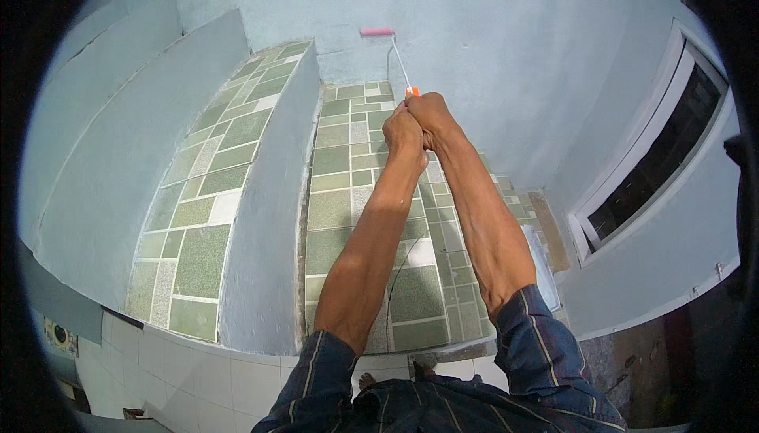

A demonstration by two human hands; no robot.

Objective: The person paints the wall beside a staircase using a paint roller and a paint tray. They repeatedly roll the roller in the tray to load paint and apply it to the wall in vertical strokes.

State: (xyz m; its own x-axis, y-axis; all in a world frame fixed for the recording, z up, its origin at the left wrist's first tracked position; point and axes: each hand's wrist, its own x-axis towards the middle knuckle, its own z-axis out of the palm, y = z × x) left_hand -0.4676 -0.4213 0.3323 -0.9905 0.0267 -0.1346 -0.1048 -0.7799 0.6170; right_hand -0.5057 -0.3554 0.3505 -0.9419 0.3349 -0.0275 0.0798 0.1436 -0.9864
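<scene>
A paint roller point(377, 32) with a pink sleeve and a thin metal frame lies against the pale blue wall point(504, 36), near the top middle. Its orange handle point(412, 91) comes back towards me. Around that handle my left hand point(404, 131) and my right hand point(433, 114) are closed close together, with both arms stretched out. The hands cover most of the handle. Behind the roller frame, a thin shadow falls on the wall.
Green and white tiled steps point(332, 160) lie below my arms, beside a low painted partition point(267, 196). Another tiled strip point(204, 225) runs left of it. At the right is a white-framed window point(646, 136). A thin dark cable point(389, 296) hangs or lies over the tiles. White floor tiles point(195, 374) are near my feet.
</scene>
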